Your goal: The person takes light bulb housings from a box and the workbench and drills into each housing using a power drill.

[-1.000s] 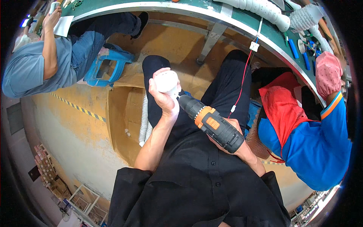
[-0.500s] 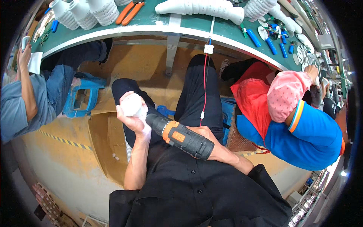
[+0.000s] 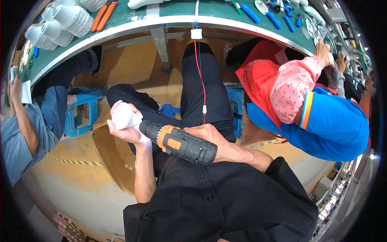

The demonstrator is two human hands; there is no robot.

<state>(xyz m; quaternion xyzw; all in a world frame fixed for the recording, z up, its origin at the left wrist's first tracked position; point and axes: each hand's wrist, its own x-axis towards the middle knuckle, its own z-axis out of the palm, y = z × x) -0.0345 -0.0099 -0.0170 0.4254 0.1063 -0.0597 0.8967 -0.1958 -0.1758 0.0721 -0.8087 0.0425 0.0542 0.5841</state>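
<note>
My left hand [image 3: 136, 136] is closed around a white, rounded, cup-like plastic part [image 3: 124, 116], its fingers wrapped behind and below it. In my right hand [image 3: 215, 136] is a black and orange cordless drill [image 3: 183, 145], lying across my lap with its nose toward the left. The drill's front end reaches the near right side of the white part; whether the bit touches it is hidden. A bright light falls on my left wrist just under the nose. The drill's body covers its grip and most of my right fingers.
Ahead runs a green workbench [image 3: 133, 27] with stacked white cups [image 3: 72, 20], orange-handled pliers [image 3: 104, 17] and blue-handled tools [image 3: 250, 13]. A red wire [image 3: 201, 76] hangs from its edge. Co-workers sit on both sides, beside blue stools [image 3: 85, 115]. A cardboard box [image 3: 111, 157] stands at lower left.
The view has shifted, so the bench sits higher and further left. My hands, the white part and the drill appear further left in the picture, the drill still against the part's side.
</note>
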